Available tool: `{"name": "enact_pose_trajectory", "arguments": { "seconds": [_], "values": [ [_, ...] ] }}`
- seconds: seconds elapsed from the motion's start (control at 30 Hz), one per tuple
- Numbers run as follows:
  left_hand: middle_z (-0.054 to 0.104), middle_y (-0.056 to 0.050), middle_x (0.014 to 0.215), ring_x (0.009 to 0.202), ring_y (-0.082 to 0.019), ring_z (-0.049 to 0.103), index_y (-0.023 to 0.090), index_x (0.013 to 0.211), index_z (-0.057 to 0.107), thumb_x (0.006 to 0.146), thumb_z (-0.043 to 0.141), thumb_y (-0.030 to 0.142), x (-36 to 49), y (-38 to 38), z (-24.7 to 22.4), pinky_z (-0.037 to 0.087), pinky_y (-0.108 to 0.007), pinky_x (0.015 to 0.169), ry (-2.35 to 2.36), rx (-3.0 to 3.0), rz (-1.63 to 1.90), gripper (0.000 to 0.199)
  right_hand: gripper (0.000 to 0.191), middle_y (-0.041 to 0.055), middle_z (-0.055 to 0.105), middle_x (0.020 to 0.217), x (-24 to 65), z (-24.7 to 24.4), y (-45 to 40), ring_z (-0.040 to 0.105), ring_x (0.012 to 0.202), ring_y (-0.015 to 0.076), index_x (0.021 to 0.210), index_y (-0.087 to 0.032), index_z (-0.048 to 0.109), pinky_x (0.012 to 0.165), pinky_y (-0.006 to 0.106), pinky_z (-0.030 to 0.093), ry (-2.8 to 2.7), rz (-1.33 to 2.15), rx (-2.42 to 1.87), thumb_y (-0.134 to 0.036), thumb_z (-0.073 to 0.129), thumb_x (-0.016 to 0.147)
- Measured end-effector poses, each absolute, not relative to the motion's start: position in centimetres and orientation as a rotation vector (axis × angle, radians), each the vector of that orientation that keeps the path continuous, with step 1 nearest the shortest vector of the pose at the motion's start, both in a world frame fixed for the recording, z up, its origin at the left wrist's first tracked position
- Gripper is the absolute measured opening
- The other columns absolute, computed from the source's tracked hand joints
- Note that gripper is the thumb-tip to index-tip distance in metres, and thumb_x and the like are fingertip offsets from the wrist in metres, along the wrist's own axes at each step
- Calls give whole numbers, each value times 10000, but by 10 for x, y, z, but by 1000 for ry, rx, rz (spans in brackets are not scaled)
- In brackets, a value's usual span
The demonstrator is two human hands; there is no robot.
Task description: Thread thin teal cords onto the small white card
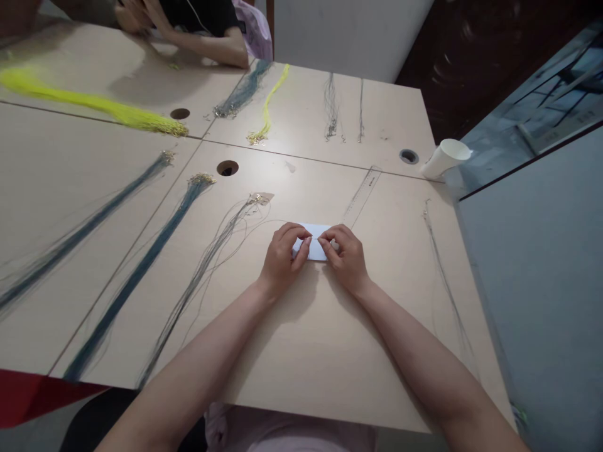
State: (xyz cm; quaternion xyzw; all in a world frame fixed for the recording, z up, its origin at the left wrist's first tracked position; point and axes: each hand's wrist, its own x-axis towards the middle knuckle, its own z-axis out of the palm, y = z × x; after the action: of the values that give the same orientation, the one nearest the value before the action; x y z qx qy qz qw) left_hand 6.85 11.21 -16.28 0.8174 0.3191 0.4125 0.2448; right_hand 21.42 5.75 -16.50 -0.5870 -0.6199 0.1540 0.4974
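Note:
My left hand (285, 252) and my right hand (345, 253) face each other over a small white-blue card or pad (316, 251) on the table. Both are closed in a pinch, fingertips a short gap apart. A thin line (315, 238), hardly visible, spans the gap between them; whether a hook is on it is too small to tell. Something small and whitish shows by the right fingers. Left of my hands lies a loose bundle of grey lines (207, 263), with small gold hook-like pieces (259, 198) at its far end.
Blue-green line bundles (141, 276) lie to the left, with yellow strands (94, 105) behind. A clear ruler (362, 196) lies beyond my right hand. A white cup-like tube (446, 158) stands by the right edge; thin strands (445, 270) lie below. Another person's arm (211, 49) rests across the table.

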Motion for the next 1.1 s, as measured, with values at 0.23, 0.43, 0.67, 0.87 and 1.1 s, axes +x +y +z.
{"name": "enact_pose_trajectory", "arguments": {
  "seconds": [0.23, 0.43, 0.67, 0.87, 1.1],
  "values": [
    [585, -39, 791, 796, -143, 549, 161, 809, 545, 819, 492, 188, 70, 111, -162, 439, -290, 737, 850, 2246, 1093, 60, 103, 21, 557, 758, 214, -165, 57, 537, 735, 162, 756, -203, 561, 684, 301, 414, -1521, 362, -1425, -220, 500, 837],
    [575, -33, 771, 776, -136, 542, 159, 794, 539, 813, 505, 182, 69, 112, -163, 433, -279, 720, 851, 2241, 1100, 45, 97, 17, 555, 762, 213, -165, 56, 536, 737, 159, 764, -201, 566, 696, 307, 405, -1535, 358, -1418, -219, 506, 839],
    [554, -31, 747, 743, -137, 526, 160, 759, 519, 814, 491, 183, 71, 111, -163, 431, -280, 689, 855, 2217, 1095, 66, 88, 19, 560, 768, 213, -166, 57, 538, 756, 165, 772, -207, 570, 711, 317, 403, -1551, 345, -1429, -215, 509, 835],
    [561, -40, 777, 769, -143, 532, 164, 797, 529, 819, 481, 188, 70, 111, -161, 441, -294, 718, 844, 2179, 1084, 58, 96, 20, 562, 764, 213, -165, 57, 540, 747, 165, 767, -207, 567, 705, 318, 403, -1547, 345, -1433, -217, 503, 837],
    [563, -34, 772, 756, -136, 531, 162, 803, 531, 789, 527, 167, 70, 111, -162, 447, -286, 708, 831, 2205, 1131, 16, 85, 16, 558, 760, 214, -165, 57, 536, 752, 165, 769, -208, 558, 702, 314, 401, -1549, 344, -1427, -202, 505, 835]
  ]
}}
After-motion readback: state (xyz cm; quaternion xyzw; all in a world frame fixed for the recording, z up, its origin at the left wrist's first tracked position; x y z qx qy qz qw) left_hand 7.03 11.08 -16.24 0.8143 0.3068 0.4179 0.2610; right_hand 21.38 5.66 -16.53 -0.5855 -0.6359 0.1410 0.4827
